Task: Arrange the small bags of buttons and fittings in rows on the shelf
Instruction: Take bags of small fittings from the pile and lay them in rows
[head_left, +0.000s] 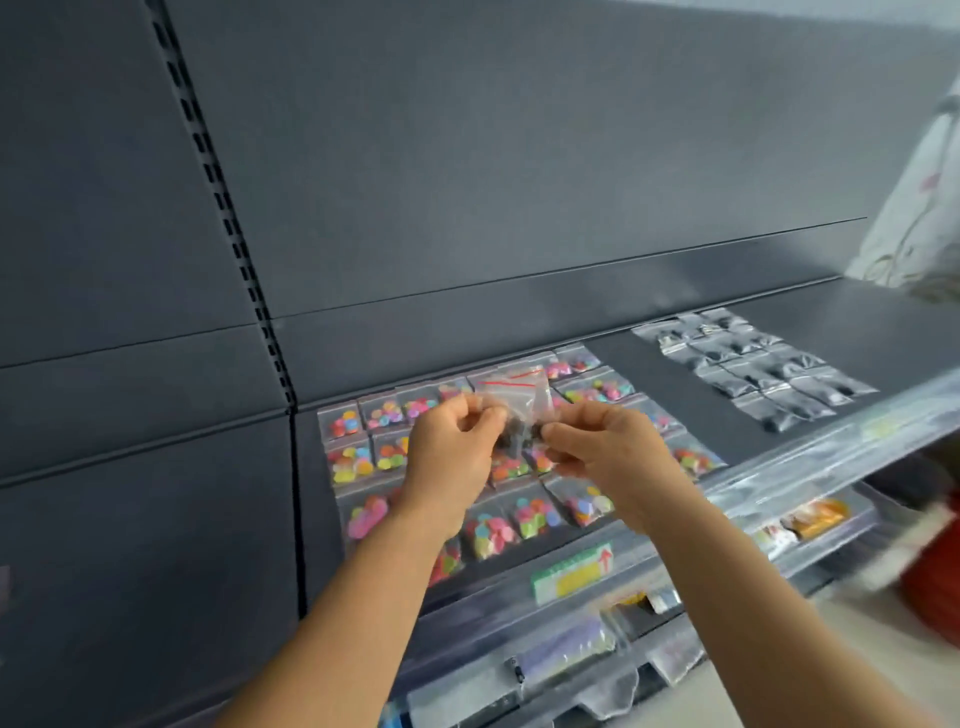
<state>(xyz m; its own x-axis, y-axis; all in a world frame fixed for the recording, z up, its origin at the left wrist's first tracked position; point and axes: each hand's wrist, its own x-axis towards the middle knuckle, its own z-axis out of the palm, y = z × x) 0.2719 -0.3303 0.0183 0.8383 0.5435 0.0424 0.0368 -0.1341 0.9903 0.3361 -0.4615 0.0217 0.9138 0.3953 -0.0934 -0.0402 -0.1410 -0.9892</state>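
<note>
Both hands hold one small clear zip bag (519, 402) with red seal lines and dark fittings inside, raised above the shelf. My left hand (451, 447) pinches its left side and my right hand (602, 441) pinches its right side. Beneath them, bags of coloured buttons (358, 462) lie in rows on the dark shelf (649, 410). To the right, bags of dark fittings (753, 364) lie in their own rows. My forearms hide part of the front rows of button bags.
A clear plastic lip with a green and yellow label (571, 571) runs along the shelf's front edge. Lower shelves hold more packets (815, 517). A floral cloth (914, 218) hangs at the far right. A dark back panel (467, 182) rises behind the shelf.
</note>
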